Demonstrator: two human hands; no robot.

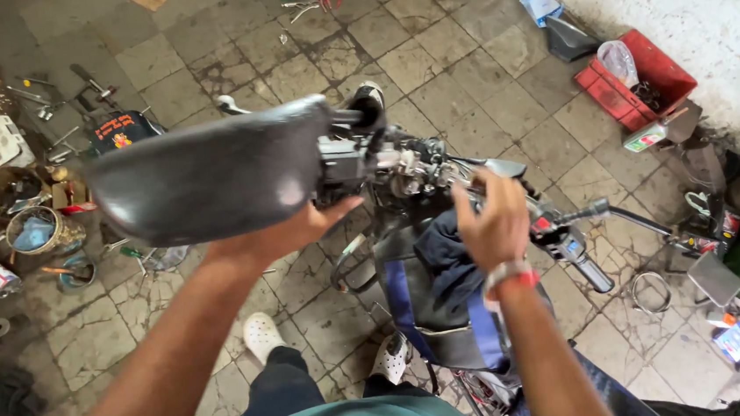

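black vinyl seat (209,172) is gripped underneath by the left hand (301,231) while the right hand (494,225) pinches the handlebar (564,219), so the seat could tip and drop.

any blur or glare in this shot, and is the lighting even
Head view: the left hand and the black seat it holds are motion-blurred; soft sheen on the seat, no harsh glare; flat daylight, darker along the left edge; wide-angle bending at the borders.
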